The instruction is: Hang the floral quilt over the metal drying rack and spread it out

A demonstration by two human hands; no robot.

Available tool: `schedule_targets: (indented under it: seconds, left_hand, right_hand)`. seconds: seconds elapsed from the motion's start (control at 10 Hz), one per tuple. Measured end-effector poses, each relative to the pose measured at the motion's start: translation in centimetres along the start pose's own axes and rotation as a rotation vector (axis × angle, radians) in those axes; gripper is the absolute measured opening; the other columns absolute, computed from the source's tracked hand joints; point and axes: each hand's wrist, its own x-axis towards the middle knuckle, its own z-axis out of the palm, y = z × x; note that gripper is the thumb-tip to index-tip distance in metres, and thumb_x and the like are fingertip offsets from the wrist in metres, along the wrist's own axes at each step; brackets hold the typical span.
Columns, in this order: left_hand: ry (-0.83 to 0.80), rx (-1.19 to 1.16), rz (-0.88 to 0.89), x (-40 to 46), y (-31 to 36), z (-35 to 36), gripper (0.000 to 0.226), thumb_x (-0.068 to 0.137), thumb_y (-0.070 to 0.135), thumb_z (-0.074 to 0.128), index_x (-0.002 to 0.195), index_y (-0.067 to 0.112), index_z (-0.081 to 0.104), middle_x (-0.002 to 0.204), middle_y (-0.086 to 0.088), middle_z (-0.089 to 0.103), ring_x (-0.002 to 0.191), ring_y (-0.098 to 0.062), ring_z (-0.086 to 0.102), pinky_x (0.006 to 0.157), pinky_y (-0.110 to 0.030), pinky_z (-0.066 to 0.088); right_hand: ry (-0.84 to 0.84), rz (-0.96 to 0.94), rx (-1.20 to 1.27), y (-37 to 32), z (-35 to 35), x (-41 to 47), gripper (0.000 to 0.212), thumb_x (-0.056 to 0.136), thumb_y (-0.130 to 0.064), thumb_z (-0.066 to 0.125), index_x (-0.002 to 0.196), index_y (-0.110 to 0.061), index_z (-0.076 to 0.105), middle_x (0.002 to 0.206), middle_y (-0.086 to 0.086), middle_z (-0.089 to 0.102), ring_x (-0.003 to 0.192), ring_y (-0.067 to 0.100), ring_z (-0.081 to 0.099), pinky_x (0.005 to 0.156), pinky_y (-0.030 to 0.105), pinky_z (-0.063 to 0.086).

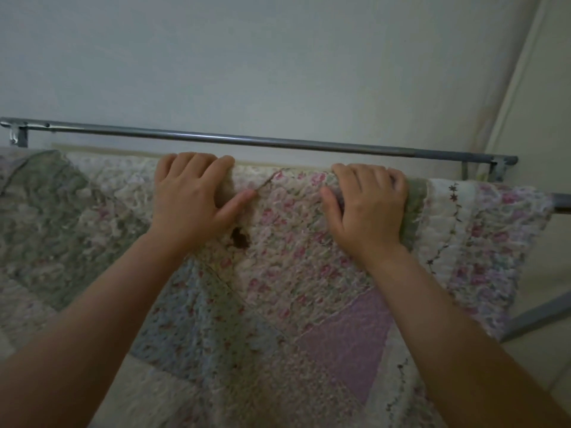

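Note:
The floral quilt (278, 273), a patchwork of pink, green, blue and lilac squares, hangs over the near bar of the metal drying rack (278, 141) and drapes down toward me. My left hand (191, 196) grips the quilt's top fold, fingers curled over it and thumb pressed on the front. My right hand (367, 199) grips the same fold a little to the right in the same way. The rack's far bar runs bare just behind both hands. The near bar is hidden under the fabric.
A plain pale wall stands close behind the rack. At the right a rack side bar (560, 203) and a slanted leg (537, 319) show past the quilt's edge. A small dark brown spot (240, 237) marks the quilt below my left thumb.

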Motion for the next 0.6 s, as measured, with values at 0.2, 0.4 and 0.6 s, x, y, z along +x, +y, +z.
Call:
schedule_targets:
  seconds: [0.2,0.4,0.6]
  left_hand:
    - [0.01,-0.023,-0.094,-0.9,-0.4,-0.5,0.051,0.086,0.053,0.047,0.112,0.013,0.063,0.106,-0.016,0.064,0.102,-0.037,0.055,0.09,-0.046,0.035]
    - [-0.078,-0.077,-0.212,-2.3,0.7,-1.8,0.054,0.083,0.046,0.048,0.125,0.012,0.054,0.129,-0.024,0.051,0.123,-0.043,0.04,0.099,-0.055,0.028]
    - [-0.172,-0.107,-0.257,-4.3,1.4,-4.3,0.062,0.081,0.047,0.043,0.13,0.01,0.049,0.13,-0.025,0.051,0.123,-0.044,0.039,0.101,-0.055,0.029]
  right_hand:
    - [-0.083,0.02,-0.007,-0.1,-1.0,-0.1,0.04,0.09,-0.038,0.045,0.113,-0.01,0.06,0.102,0.011,0.066,0.094,0.03,0.059,0.089,0.045,0.039]
    - [-0.296,0.1,-0.012,-0.9,-3.1,-0.8,0.047,0.088,-0.032,0.051,0.129,-0.008,0.049,0.126,0.018,0.055,0.119,0.034,0.047,0.102,0.052,0.028]
    - [-0.466,0.187,0.006,-2.1,-6.1,-2.1,0.058,0.09,-0.032,0.048,0.142,-0.016,0.029,0.146,0.015,0.034,0.136,0.031,0.026,0.11,0.052,0.019]
